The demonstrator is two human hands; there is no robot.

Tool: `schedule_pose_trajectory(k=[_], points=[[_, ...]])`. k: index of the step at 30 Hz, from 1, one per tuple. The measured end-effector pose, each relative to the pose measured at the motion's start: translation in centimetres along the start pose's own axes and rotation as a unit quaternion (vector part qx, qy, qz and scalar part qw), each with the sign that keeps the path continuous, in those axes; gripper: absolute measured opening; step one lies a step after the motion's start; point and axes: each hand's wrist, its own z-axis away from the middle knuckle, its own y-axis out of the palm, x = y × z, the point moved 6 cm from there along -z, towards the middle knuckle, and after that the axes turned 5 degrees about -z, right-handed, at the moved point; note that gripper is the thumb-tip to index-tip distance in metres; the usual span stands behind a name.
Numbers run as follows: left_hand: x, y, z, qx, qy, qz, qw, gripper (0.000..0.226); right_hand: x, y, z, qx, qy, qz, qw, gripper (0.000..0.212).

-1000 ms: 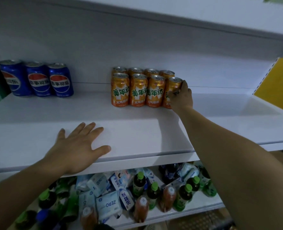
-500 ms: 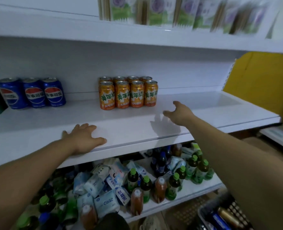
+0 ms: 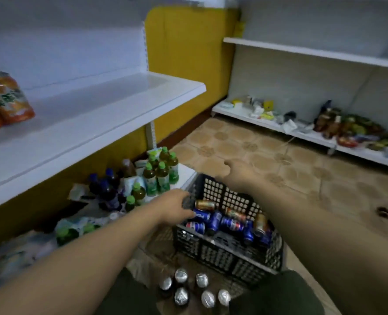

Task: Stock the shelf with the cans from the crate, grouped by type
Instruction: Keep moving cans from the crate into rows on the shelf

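Note:
A black plastic crate (image 3: 224,251) stands on the tiled floor below me. Inside lie several blue cola cans (image 3: 230,223) and a few orange and gold cans (image 3: 204,204), all on their sides. My left hand (image 3: 177,206) reaches in over the crate's left corner, its fingertips right by a blue can, gripping nothing that I can see. My right hand (image 3: 236,172) hovers above the crate's far rim, loosely curled and empty. Orange cans (image 3: 8,98) stand at the left end of the white shelf (image 3: 102,123).
Green-capped tea bottles (image 3: 158,173) and packets crowd the lower shelf left of the crate. Several foil-topped bottles (image 3: 195,289) stand on the floor in front of the crate. A low white shelf with mixed goods (image 3: 302,130) runs along the right wall.
My view has swung right and down from the shelf to the crate. Both hands left the shelf; the left one has dropped into the crate, the right hangs over its far rim.

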Motion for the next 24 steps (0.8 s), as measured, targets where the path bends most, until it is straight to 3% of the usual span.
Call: schedule_pose_trajectory(k=[9, 14, 17, 24], points=[[-1.3, 11.7, -13.9, 0.120, -0.020, 0.009, 0.993, 0.079, -17.0, 6.9, -3.9, 0.099, 0.160, -0.015, 0.982, 0.071], [2.7, 16.2, -22.7, 0.164, -0.052, 0.017, 0.985, 0.062, -22.3, 13.9, -9.6, 0.149, 0.193, -0.050, 0.968, 0.062], [5.5, 18.9, -27.7, 0.186, -0.072, 0.026, 0.980, 0.052, -24.1, 19.8, -14.1, 0.194, 0.194, -0.075, 0.959, 0.056], [9.7, 24.5, -34.8, 0.207, -0.116, 0.054, 0.970, 0.059, -24.6, 32.9, -22.1, 0.260, 0.111, -0.040, 0.958, 0.058]])
